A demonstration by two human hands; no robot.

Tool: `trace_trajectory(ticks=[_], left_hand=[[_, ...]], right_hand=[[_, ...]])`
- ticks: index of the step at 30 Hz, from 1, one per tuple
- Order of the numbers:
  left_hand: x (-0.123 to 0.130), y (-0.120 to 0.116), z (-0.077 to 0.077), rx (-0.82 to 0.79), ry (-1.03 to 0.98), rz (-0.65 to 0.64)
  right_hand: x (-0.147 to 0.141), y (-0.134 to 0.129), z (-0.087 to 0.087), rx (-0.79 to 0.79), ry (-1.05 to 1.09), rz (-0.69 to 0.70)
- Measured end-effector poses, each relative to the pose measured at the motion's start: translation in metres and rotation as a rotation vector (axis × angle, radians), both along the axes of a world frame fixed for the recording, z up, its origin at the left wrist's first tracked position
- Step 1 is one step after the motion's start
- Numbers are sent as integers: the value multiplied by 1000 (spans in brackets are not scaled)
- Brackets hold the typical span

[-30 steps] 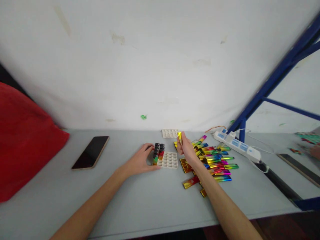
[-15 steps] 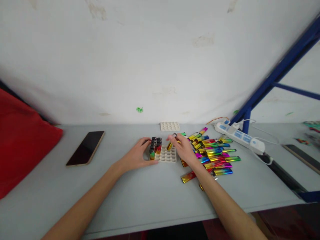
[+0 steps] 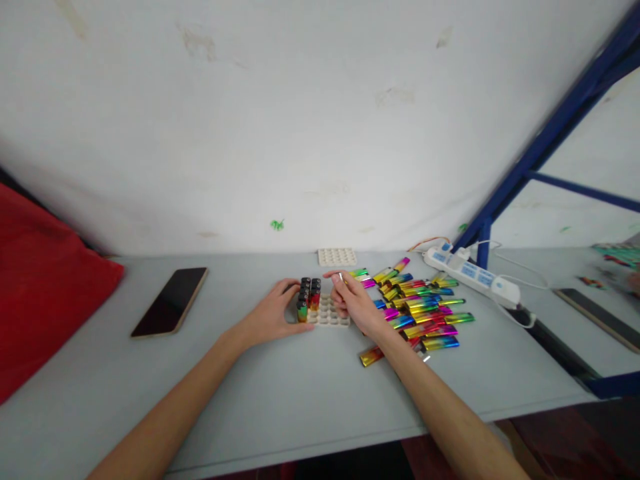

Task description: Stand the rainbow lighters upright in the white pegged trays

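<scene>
My left hand curves around the left end of a white holed tray, its thumb along the front edge and its fingers behind. Several lighters with black tops and shiny coloured bodies stand upright in the tray's left holes, beside that palm. Over the tray's right side, my right hand is closed around another lighter. Only its silvery end shows; the fingers hide the rest. Right of this hand lies a loose pile of metallic rainbow lighters, partly covered by my forearm.
A second white tray lies by the wall. At left are a phone and a red cloth-like thing. A power strip with cables sits at right near a blue metal frame. Another dark flat device lies beyond it.
My right hand has turned, so the lighter's gold body, visible before over the tray, is now hidden by the fingers. My left hand stays at the tray. The view has shifted slightly.
</scene>
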State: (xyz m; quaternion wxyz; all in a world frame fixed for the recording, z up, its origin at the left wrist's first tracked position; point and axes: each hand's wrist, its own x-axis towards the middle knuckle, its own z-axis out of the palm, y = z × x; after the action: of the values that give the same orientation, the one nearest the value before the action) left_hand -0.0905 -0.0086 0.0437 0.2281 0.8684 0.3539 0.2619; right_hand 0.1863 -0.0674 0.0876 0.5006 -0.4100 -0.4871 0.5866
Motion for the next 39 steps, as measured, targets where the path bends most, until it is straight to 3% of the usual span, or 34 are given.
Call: trace_trajectory(ticks=[9,16,23,39], left_hand=[[1,1,0,30,-4,7],[1,0,1,24,-7,-1],[0,2,-1,20,1,-12],[1,1,0,23,-5,-4]], right_hand=[[-2,4,-4,7,-160,-123],[0,4,-11,177,-474,-311],[-3,2,-6,324,-574,-322],[2,3,-7,352,-696,-373]])
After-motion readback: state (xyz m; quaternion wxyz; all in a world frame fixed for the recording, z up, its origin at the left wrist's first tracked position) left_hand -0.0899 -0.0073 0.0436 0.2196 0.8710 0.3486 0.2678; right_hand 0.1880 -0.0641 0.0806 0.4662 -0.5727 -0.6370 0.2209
